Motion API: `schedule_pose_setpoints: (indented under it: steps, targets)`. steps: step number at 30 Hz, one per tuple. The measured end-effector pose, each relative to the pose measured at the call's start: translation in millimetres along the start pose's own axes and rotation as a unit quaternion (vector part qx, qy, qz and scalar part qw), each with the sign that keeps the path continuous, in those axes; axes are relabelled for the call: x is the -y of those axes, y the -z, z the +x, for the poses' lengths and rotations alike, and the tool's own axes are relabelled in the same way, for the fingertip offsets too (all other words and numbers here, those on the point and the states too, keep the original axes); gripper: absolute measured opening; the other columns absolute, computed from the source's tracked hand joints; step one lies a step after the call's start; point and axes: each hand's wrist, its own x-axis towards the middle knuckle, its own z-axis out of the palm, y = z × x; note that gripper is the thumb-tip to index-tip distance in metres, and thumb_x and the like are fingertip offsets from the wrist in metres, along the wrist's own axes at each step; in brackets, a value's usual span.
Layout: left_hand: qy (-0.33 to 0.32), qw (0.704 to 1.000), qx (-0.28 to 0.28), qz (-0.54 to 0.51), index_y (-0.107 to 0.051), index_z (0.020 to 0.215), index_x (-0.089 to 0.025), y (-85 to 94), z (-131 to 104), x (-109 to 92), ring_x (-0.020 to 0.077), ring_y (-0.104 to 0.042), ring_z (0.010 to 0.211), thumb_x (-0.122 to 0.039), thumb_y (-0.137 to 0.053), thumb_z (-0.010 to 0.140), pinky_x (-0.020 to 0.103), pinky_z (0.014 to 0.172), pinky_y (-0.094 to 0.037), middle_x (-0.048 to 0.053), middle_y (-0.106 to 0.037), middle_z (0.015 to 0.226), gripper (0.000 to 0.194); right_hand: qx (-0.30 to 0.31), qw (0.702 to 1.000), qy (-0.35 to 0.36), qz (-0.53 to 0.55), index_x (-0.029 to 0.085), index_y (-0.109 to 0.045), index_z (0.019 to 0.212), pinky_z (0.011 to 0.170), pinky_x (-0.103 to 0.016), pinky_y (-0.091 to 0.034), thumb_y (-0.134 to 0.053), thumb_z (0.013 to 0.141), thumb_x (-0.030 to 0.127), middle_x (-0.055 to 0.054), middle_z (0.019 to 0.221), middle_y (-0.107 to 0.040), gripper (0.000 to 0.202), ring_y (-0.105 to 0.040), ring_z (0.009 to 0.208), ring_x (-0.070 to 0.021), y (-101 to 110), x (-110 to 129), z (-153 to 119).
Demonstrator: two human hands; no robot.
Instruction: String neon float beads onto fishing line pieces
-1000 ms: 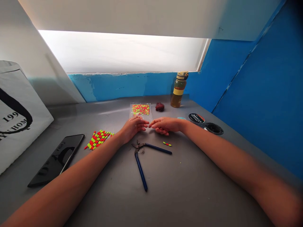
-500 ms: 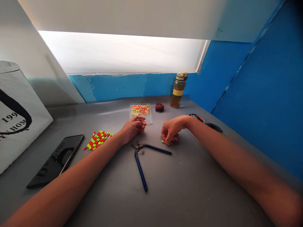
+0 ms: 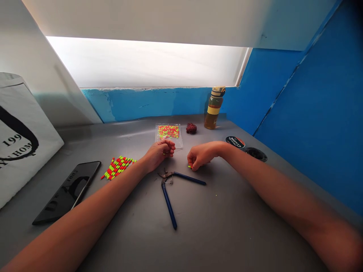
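Note:
My left hand [image 3: 159, 154] is closed in a pinch near the middle of the table, with a small yellow-green bead [image 3: 165, 153] just showing at its fingers. A thin thread [image 3: 179, 149] lies beside the fingertips. To its right, my right hand [image 3: 198, 156] points down with fingers pressed together on a yellow-green bead [image 3: 189, 166]; a bit of red shows against the fingertips. In front of both hands, blue-handled pliers [image 3: 168, 181] lie spread apart. Behind my left hand rests a clear bag of red and yellow-green beads [image 3: 169, 132].
A patterned bead piece [image 3: 119, 167] and a black phone [image 3: 68, 192] lie left. Dark red cord [image 3: 191, 128] and a bottle [image 3: 213, 109] stand at the back. A round labelled lid [image 3: 235, 142] and a black round container [image 3: 256, 154] sit behind my right forearm.
My right hand has moved left and slightly away from me, closer to my left hand, with the bead at its fingertips. My left hand has barely shifted.

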Motion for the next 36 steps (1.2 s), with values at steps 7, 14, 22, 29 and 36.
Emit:
schedule_pose_setpoints:
  steps: [7, 14, 22, 29, 36]
  targets:
    - [-0.021, 0.999, 0.021, 0.042, -0.066, 0.084, -0.016, 3.4, 0, 5, 0.0113, -0.057, 0.070, -0.012, -0.068, 0.063, 0.026, 0.065, -0.044, 0.002, -0.064, 0.088, 0.022, 0.016, 0.981, 0.067, 0.183, 0.018, -0.063, 0.092, 0.044, -0.020, -0.030, -0.070, 0.079, 0.038, 0.004, 0.067, -0.050, 0.025, -0.041, 0.053, -0.0078, 3, -18, 10]
    - [-0.041, 0.981, 0.073, 0.176, -0.068, 0.107, -0.019, -1.5, -4, 3, 0.0147, -0.062, 0.079, -0.023, -0.072, 0.072, 0.028, 0.070, -0.048, 0.005, -0.068, 0.101, 0.036, 0.030, 0.956, 0.091, 0.278, 0.018, -0.059, 0.089, 0.039, -0.020, -0.024, -0.071, 0.082, 0.040, 0.008, 0.055, -0.040, 0.026, -0.032, 0.045, -0.0071, 2, -26, 13]
    - [-0.052, 0.956, 0.127, 0.257, -0.071, 0.096, -0.017, -3.4, -4, 9, 0.0152, -0.062, 0.083, -0.037, -0.077, 0.073, 0.028, 0.076, -0.047, 0.003, -0.069, 0.089, 0.031, 0.024, 0.951, 0.093, 0.293, 0.019, -0.057, 0.084, 0.039, -0.019, -0.027, -0.071, 0.083, 0.041, 0.008, 0.056, -0.043, 0.026, -0.035, 0.045, -0.0068, 1, -29, 15]
    - [-0.080, 0.934, 0.153, 0.313, -0.073, 0.093, -0.016, -3.1, -3, 9, 0.0166, -0.062, 0.081, -0.044, -0.072, 0.079, 0.028, 0.073, -0.045, 0.005, -0.071, 0.088, 0.031, 0.023, 0.951, 0.092, 0.295, 0.018, -0.059, 0.084, 0.039, -0.019, -0.028, -0.072, 0.082, 0.040, 0.007, 0.059, -0.045, 0.025, -0.037, 0.046, -0.0063, 1, -28, 14]
    - [-0.074, 0.935, 0.149, 0.313, -0.073, 0.094, -0.018, -4.4, -5, 8, 0.0158, -0.061, 0.082, -0.045, -0.072, 0.079, 0.027, 0.073, -0.044, 0.004, -0.071, 0.089, 0.031, 0.026, 0.949, 0.096, 0.299, 0.018, -0.060, 0.085, 0.038, -0.019, -0.028, -0.072, 0.081, 0.038, 0.008, 0.057, -0.044, 0.024, -0.036, 0.044, -0.0065, 1, -28, 15]
